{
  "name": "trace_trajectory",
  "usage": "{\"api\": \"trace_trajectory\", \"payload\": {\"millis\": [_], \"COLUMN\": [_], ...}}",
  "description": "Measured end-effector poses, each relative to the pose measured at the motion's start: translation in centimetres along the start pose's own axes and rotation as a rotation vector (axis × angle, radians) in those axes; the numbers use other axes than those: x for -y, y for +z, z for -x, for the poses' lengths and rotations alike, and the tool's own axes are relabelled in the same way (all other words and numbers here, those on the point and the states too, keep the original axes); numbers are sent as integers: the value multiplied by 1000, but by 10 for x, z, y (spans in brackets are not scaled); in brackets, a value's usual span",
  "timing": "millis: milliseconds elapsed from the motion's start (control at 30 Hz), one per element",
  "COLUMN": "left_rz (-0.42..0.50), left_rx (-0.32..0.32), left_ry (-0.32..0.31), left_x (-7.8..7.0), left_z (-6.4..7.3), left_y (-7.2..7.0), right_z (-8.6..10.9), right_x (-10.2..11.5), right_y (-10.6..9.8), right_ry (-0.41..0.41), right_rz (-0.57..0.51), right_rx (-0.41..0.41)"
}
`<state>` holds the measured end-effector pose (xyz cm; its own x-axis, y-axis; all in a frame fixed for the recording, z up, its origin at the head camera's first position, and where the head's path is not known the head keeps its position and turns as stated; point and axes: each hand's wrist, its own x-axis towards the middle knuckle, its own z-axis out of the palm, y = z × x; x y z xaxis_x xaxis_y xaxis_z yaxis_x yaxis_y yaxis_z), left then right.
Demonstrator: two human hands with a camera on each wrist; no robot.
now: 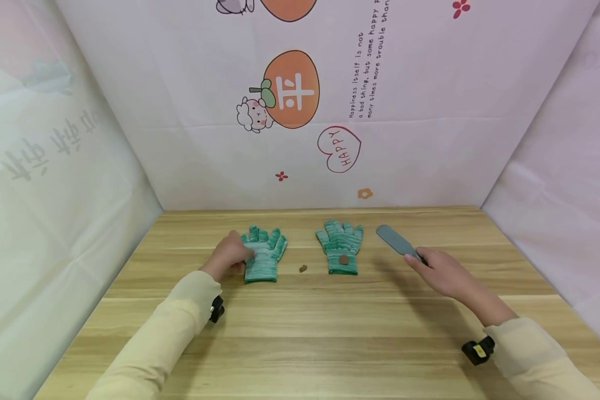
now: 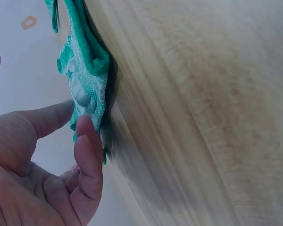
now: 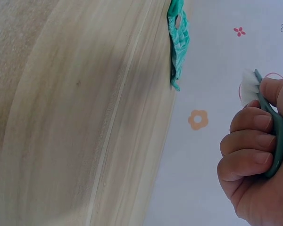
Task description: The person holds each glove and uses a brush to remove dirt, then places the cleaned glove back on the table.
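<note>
Two green-and-white knitted gloves lie flat on the table, fingers toward the back. My left hand (image 1: 228, 255) is at the side of the left glove (image 1: 261, 264); in the left wrist view its thumb (image 2: 56, 117) touches the glove's top and the curled fingers meet its edge. On the cuff of the right glove (image 1: 342, 244) is a round brown spot (image 1: 344, 259). My right hand (image 1: 442, 271) grips a grey-green brush (image 1: 397, 240) by its handle, above the table to the right of that glove. White bristles (image 3: 250, 88) show in the right wrist view.
A small brown crumb (image 1: 303, 268) lies on the wooden table (image 1: 300, 350) between the gloves. A printed white cloth (image 1: 205, 155) stands behind the table, with white cloth walls (image 1: 55, 211) at both sides.
</note>
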<state>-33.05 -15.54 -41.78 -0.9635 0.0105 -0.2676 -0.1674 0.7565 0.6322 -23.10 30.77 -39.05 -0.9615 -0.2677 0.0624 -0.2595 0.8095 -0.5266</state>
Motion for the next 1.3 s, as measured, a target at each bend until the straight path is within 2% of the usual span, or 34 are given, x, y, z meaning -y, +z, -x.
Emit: {"api": "trace_trajectory", "payload": {"millis": [100, 233, 433, 700, 933, 1300], "left_rz": [-43, -31, 30, 119, 114, 203], "left_rx": [-39, -56, -26, 4, 65, 107], "left_ry": [67, 110, 116, 145, 205, 213], "left_x": [0, -4, -12, -27, -45, -69], "left_z": [-3, -6, -13, -12, -13, -16], "left_y": [0, 2, 5, 14, 25, 46], "right_z": [0, 1, 2, 2, 2, 3], "right_x": [-1, -1, -2, -2, -3, -6], "right_y": [0, 0, 0, 0, -1, 2], "right_ry": [6, 12, 13, 13, 13, 4], "right_rz": [2, -6, -4, -10, 3, -6], "right_rx": [0, 3, 0, 1, -6, -9]}}
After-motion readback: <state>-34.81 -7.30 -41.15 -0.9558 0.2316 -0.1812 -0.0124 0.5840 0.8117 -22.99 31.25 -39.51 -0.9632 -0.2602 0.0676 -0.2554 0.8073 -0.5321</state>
